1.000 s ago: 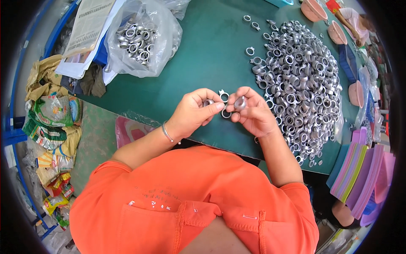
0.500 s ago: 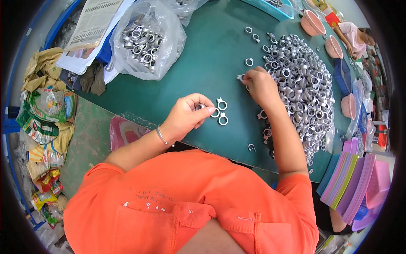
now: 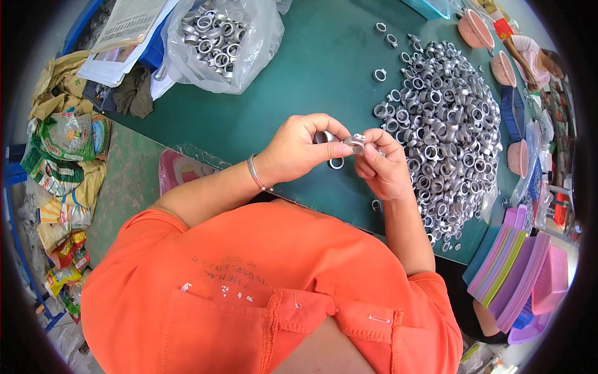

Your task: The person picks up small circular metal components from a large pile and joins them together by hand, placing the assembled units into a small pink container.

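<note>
My left hand (image 3: 304, 148) pinches a silver metal ring (image 3: 355, 142) with a small lug, thumb on the near side. Another metal ring (image 3: 321, 137) sits in the crook of that hand's curled fingers. Close by on the right, my right hand (image 3: 384, 164) has its thumb and fingers closed at the same pinched ring; whether it holds a second small piece is hidden by the fingers. Just below the left hand, a loose ring (image 3: 336, 164) lies on the green tabletop. To the right of both hands spreads a large heap of similar metal rings (image 3: 439, 143).
A clear plastic bag (image 3: 258, 47) of rings stands at the far left, beside papers (image 3: 128, 37). Several stray rings lie left of the heap. Pink baskets (image 3: 475, 30) line the far right, where another person (image 3: 529, 59) sits. Stacked colourful trays (image 3: 507, 274) are at near right.
My right hand has left the heap's edge and come inward to meet my left hand. The left hand has moved right and slightly up, over the loose rings.
</note>
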`<state>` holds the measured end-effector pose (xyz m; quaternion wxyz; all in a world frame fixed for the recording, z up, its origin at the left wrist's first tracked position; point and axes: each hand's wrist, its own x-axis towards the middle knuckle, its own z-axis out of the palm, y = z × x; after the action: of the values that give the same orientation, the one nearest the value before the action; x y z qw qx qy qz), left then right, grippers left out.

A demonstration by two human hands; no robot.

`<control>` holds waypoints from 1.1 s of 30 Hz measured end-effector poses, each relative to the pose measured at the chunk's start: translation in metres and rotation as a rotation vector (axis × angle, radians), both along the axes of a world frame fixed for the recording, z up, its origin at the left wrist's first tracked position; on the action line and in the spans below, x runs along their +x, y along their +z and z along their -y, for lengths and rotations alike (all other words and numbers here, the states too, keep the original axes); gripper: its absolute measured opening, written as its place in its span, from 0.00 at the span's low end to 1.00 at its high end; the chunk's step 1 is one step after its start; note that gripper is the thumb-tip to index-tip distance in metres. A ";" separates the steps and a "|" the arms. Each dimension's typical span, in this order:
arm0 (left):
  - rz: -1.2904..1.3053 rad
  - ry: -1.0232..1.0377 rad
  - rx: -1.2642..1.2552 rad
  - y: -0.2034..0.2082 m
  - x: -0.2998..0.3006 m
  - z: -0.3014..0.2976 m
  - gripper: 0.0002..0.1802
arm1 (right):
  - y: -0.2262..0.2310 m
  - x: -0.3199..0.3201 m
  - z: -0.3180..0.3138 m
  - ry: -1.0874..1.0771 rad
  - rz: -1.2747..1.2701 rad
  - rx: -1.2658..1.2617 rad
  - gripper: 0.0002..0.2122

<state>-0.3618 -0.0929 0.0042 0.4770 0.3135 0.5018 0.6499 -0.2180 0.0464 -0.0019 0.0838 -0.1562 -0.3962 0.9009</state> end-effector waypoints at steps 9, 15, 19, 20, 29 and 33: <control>-0.267 0.075 0.141 -0.022 0.009 0.001 0.06 | 0.001 0.004 0.004 0.000 0.304 0.714 0.07; 0.412 0.037 -0.124 -0.005 0.002 0.001 0.05 | 0.006 -0.025 -0.031 -0.110 0.693 1.991 0.08; 0.605 0.093 -0.122 0.007 -0.002 0.002 0.06 | 0.000 -0.024 -0.032 -0.012 0.600 2.011 0.08; 0.532 0.088 -0.138 0.003 -0.005 0.002 0.06 | 0.001 -0.019 -0.032 -0.050 0.512 1.895 0.07; -0.747 0.182 -0.099 -0.015 -0.052 -0.082 0.06 | 0.012 0.025 -0.002 -0.373 0.053 1.326 0.05; -1.113 0.233 -0.093 -0.032 -0.061 -0.141 0.10 | 0.008 0.047 0.009 -0.412 -0.038 0.754 0.07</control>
<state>-0.4233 0.0486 -0.0275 0.0795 0.5299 0.7369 0.4122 -0.1708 0.0373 0.0065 0.3207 -0.1738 -0.6566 0.6602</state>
